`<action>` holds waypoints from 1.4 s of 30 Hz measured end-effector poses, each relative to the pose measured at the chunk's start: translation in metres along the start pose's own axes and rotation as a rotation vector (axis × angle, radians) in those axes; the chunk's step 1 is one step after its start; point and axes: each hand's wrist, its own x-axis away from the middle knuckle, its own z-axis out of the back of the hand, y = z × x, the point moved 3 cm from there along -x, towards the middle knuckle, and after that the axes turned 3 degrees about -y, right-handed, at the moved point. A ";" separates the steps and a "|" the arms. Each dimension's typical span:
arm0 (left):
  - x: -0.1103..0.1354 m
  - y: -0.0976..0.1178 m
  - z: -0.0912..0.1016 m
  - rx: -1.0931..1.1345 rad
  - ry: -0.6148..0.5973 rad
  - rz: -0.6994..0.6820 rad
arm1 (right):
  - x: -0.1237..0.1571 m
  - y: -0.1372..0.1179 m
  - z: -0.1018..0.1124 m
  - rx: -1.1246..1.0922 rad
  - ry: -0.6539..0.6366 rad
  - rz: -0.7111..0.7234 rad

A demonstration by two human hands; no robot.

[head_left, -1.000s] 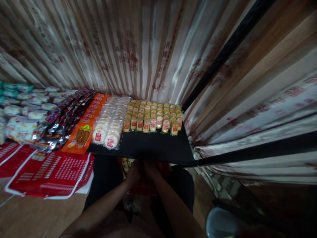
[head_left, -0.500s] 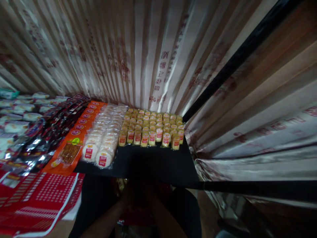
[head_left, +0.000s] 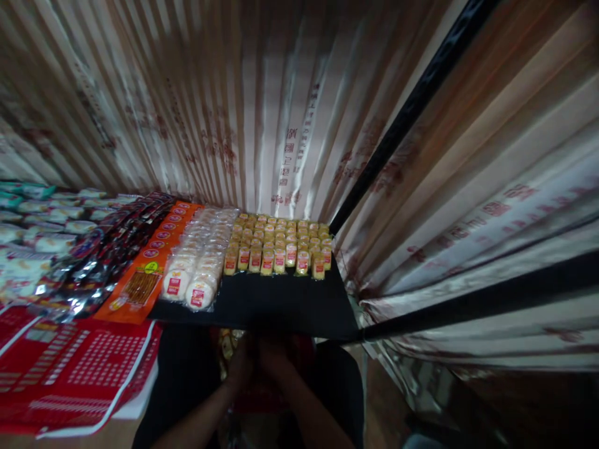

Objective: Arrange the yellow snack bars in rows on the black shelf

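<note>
My left hand (head_left: 240, 363) and my right hand (head_left: 273, 358) are low between my legs, close together in deep shadow just below the table's front edge. Their fingers are too dark to make out, so I cannot see whether they hold anything. Gold-coloured wrapped packs (head_left: 228, 349) show beside my left hand. Under both hands lies something dark red (head_left: 262, 402), its shape unclear. Above them on the black table (head_left: 281, 305) stand rows of small yellow wrapped cakes (head_left: 279, 257).
Left of the cakes lie round white wrapped crackers (head_left: 201, 293), an orange snack pack (head_left: 135, 290), dark shiny packs (head_left: 88, 274) and white packs (head_left: 56, 243). A red basket (head_left: 93, 368) stands front left. Pleated curtains (head_left: 262, 125) and a black pole (head_left: 397, 125) enclose the table.
The view has shifted slightly, so the table's right corner and the pole sit further left. My hands remain low together and show a little more clearly.
</note>
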 end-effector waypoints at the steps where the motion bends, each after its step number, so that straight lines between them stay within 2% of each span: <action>1: 0.004 0.003 0.003 0.019 0.030 0.020 | 0.006 -0.003 0.002 0.026 -0.023 -0.003; 7: 0.030 0.017 0.024 0.057 0.094 0.101 | 0.047 -0.012 0.017 0.015 -0.127 0.081; 13: 0.052 0.044 0.053 0.186 0.219 0.045 | 0.081 -0.011 0.049 -0.167 -0.027 0.192; 15: 0.054 0.058 0.064 0.219 0.303 0.018 | 0.087 -0.012 0.059 -0.330 0.001 0.235; 18: 0.052 0.083 0.077 0.245 0.387 -0.078 | 0.090 -0.015 0.070 -0.733 0.006 0.296; 20: 0.048 0.098 0.082 0.263 0.393 -0.131 | 0.088 -0.016 0.075 -0.948 0.024 0.323; 23: 0.039 0.114 0.084 0.301 0.356 -0.166 | 0.081 -0.013 0.080 -1.075 0.124 0.317; 29: 0.019 0.131 0.078 0.347 0.251 -0.154 | 0.066 0.003 0.089 -0.920 0.387 0.135; 34: -0.001 0.145 0.072 0.376 0.215 -0.135 | 0.061 0.013 0.103 -0.841 0.626 0.119; 37: -0.015 0.154 0.070 0.378 0.215 -0.153 | 0.058 0.019 0.109 -0.760 0.758 0.049; 42: -0.038 0.165 0.064 0.392 0.195 -0.146 | 0.047 0.026 0.122 -0.531 0.882 -0.024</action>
